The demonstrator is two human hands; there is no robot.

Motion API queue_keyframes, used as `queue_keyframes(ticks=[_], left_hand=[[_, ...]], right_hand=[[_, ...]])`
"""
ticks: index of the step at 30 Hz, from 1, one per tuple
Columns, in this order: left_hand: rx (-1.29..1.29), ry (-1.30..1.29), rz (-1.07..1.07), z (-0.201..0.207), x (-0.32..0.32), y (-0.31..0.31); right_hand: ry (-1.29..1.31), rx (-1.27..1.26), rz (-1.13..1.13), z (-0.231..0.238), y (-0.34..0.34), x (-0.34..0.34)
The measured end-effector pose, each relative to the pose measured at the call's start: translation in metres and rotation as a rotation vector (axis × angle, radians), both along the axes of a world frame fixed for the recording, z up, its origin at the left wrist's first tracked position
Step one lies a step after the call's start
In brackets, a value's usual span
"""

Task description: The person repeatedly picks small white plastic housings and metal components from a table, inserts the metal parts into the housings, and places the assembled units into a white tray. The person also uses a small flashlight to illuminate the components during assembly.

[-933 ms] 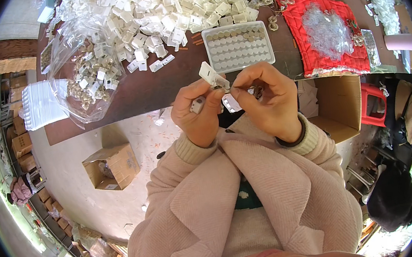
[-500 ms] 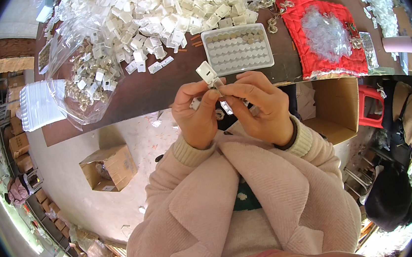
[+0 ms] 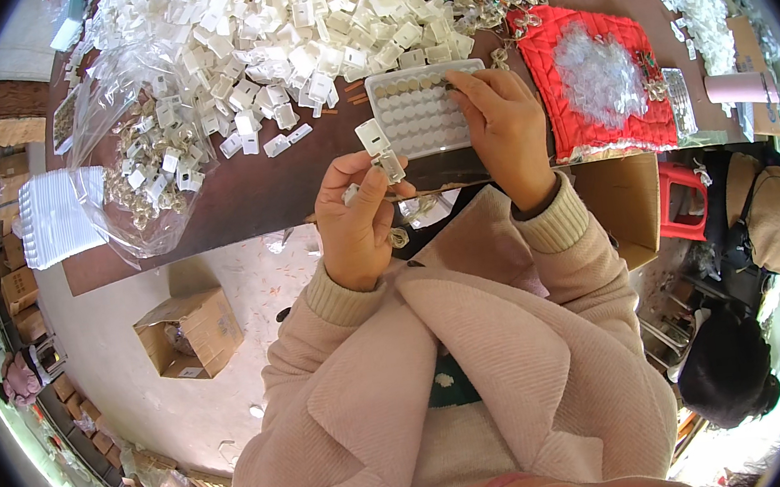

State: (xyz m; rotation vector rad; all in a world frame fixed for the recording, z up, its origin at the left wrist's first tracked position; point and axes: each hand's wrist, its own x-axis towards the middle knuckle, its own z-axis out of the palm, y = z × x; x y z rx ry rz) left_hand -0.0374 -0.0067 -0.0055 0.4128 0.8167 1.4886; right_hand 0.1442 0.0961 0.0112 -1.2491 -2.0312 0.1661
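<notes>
My left hand (image 3: 355,223) pinches a small white plastic casing (image 3: 371,137) with a hinged clear part, held upright over the table's near edge. Another bit of white plastic shows between its fingers. Reaching forward, my right hand (image 3: 507,124) has thumb and forefinger pressed together at the far right of a white plastic tray (image 3: 437,151). Whatever is between those fingertips is too small to make out. Rows of round pockets fill the tray, and small round tan discs (image 3: 408,85) sit along its far side.
A big heap of white casings (image 3: 294,27) covers the table's back. To the left are a clear bag (image 3: 143,164) of parts and stacked white trays (image 3: 59,214). A red cloth (image 3: 542,69) with clear pieces lies right. Cardboard boxes (image 3: 192,328) stand below.
My right hand has left the casing and moved forward to the tray. My left hand keeps the casing, shifted slightly left. The whole view has shifted a little.
</notes>
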Motion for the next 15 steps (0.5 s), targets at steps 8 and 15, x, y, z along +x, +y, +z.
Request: queue_keyframes(ticks=[8, 15], left_hand=[[0.020, -0.131, -0.029, -0.002, -0.004, 0.002], [0.038, -0.143, -0.005, -0.001, 0.002, 0.001]], right_hand=[[-0.083, -0.001, -0.009, -0.002, 0.002, -0.005], [0.217, -0.095, 0.196, 0.016, -0.021, -0.013]])
